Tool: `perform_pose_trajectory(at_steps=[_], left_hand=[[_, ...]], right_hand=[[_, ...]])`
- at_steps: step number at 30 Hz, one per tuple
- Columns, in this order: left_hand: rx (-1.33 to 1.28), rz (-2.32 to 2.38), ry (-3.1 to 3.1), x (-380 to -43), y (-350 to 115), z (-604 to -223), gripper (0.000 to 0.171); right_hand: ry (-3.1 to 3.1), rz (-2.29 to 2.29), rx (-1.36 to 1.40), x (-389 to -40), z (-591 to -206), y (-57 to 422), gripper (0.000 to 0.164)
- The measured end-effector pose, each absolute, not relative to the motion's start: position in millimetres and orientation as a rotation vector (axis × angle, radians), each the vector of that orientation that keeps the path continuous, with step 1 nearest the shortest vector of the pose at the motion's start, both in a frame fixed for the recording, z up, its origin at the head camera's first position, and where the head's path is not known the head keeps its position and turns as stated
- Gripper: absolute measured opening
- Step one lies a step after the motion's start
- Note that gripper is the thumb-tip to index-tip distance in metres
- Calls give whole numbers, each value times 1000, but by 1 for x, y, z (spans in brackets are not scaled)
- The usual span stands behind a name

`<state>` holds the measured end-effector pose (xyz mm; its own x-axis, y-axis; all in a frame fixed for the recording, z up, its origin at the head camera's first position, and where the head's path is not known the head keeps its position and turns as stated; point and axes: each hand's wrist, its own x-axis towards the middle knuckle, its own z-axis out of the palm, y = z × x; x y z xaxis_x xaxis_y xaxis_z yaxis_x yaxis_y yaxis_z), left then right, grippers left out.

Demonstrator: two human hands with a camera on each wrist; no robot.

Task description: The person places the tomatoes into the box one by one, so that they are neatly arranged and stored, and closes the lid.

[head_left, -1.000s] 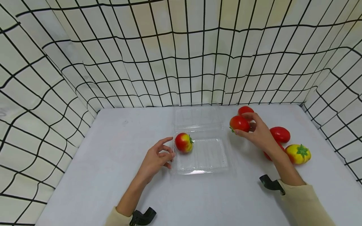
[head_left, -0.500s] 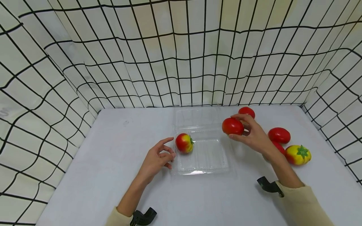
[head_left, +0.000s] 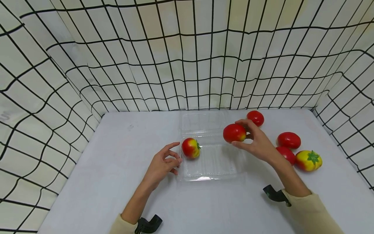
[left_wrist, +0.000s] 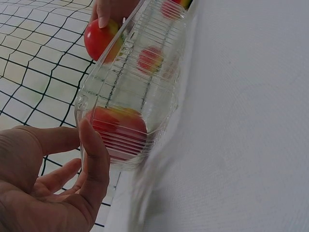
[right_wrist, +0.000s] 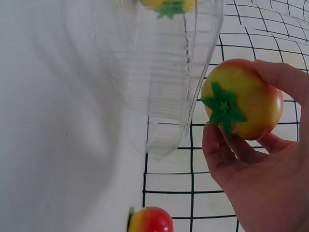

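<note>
My right hand grips a red toy tomato between thumb and fingers, above the right side of a clear plastic clamshell box. The right wrist view shows its yellow end and green star-shaped calyx. Another toy tomato, red and yellow, sits inside the box at the left. My left hand is at the box's left side, fingers relaxed, fingertips at the wall. In the left wrist view, the thumb overlaps the box's edge. The box's lid lies folded back.
Several more toy tomatoes lie at the right: a red one at the back, another red one, one partly behind the forearm, and a yellow-red one. A black wire grid rises behind the white table.
My right hand has moved left with the toy tomato, from beside the box to above its right part, and the tomato has turned. My left hand has stayed in place.
</note>
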<state>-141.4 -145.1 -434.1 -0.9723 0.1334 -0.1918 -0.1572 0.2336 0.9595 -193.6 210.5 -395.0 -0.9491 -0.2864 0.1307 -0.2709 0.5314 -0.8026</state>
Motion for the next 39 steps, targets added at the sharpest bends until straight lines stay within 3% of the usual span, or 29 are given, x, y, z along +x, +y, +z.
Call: perform_pose_trajectory(at_steps=[22,29,39], left_hand=[[-14,1813,2274,-141,-145,-435,61],[-19,1817,2268,-141,-145,-435,61],[-22,1828,2246,-141,-146,-435,61]], right_hand=[[2592,-1471,-570,-183,-401,190,78],[2530,-1521,-588,-181,-403,183,71],[2477,-1503,-658,-174,-408,173,75]])
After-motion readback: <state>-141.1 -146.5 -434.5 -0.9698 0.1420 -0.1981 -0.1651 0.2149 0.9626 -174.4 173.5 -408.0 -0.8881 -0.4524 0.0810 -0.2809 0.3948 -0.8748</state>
